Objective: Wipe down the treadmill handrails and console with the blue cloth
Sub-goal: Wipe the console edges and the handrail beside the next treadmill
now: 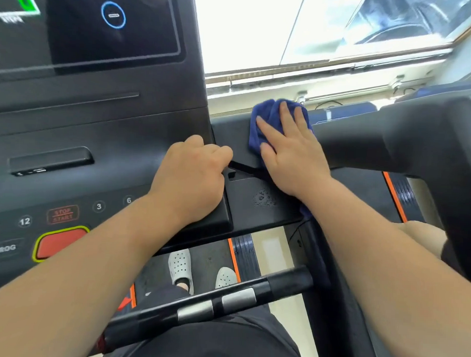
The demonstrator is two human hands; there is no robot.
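Far left: console (97, 136), red stop button (60, 243) at its lower edge. Our left hand (189, 174) rests on the console's right edge, fingers curled under, holding nothing. Beside it, our right hand (291, 153) lies flat, fingers (284, 113) straight, pressing the blue cloth (263, 118) onto the black side panel. The right handrail (390, 141) joins there.

Totally blown-out window (247, 32) just past the right hand (291, 153) fingertips; console screen (111, 21) left of them is smeary, frame edges bendy.
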